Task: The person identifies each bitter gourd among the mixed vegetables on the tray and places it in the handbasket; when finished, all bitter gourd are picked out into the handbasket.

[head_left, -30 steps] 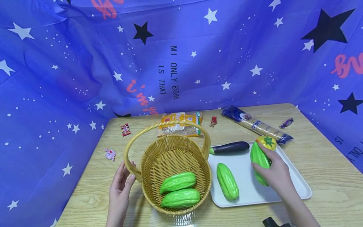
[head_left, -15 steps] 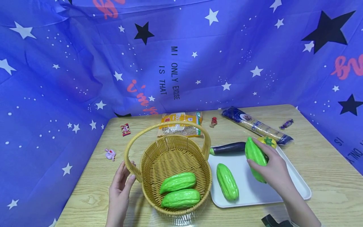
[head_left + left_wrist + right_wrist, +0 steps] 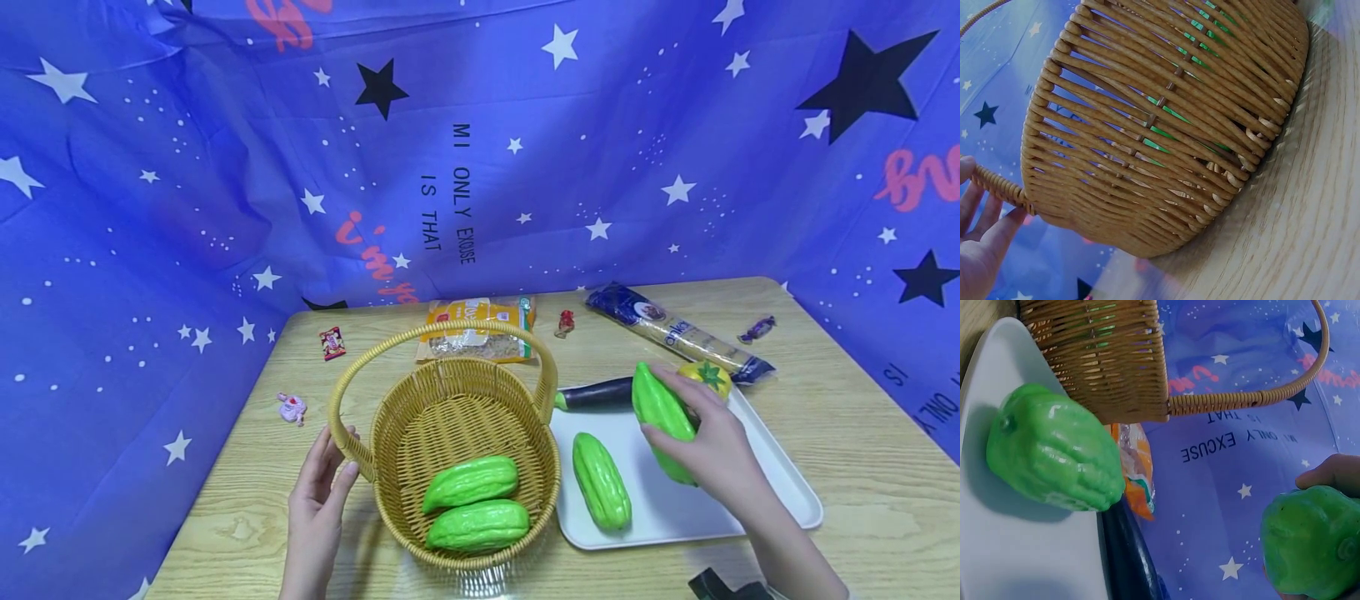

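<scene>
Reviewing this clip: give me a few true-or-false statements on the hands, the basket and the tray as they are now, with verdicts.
1. The right hand grips a green gourd above the white tray. True.
2. The wicker basket holds three green gourds. False: it holds two.
3. The left hand touches the basket at the base of its handle. True.
4. The eggplant lies in the basket. False: it lies at the tray's far edge.
5. One green gourd on the tray lies untouched. True.

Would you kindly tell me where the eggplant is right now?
In the head view, the eggplant lies along the far edge of the white tray, right of the basket, partly hidden behind the green gourd in the right hand.
</scene>
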`<action>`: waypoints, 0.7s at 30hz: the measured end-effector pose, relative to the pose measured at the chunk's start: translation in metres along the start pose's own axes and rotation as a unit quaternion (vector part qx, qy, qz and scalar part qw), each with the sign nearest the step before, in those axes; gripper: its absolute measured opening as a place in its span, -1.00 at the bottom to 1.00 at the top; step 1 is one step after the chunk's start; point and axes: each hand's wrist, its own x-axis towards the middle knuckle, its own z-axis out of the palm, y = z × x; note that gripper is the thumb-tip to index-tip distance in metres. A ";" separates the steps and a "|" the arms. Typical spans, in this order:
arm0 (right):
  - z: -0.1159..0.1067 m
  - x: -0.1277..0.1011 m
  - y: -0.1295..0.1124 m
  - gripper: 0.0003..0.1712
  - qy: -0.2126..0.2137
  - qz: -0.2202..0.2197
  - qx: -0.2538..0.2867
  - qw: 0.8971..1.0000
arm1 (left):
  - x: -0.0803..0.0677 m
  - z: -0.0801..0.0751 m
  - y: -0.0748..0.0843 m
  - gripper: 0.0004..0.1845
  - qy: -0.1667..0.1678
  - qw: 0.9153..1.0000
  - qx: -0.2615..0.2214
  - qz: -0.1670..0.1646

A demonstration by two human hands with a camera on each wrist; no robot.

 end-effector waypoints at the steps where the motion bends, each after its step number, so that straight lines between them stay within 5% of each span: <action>1: 0.000 0.000 -0.001 -0.10 -0.002 -0.003 0.001 1.000 | 0.000 0.000 0.000 -0.44 0.000 1.000 -0.001 0.000; 9: 0.004 -0.002 -0.008 -0.11 -0.024 -0.007 0.018 1.000 | 0.000 0.000 0.000 -0.44 -0.004 1.000 -0.005 0.005; 21: 0.016 -0.004 -0.022 -0.14 -0.059 -0.080 0.043 0.994 | 0.000 0.000 0.000 -0.44 -0.003 1.000 -0.001 0.006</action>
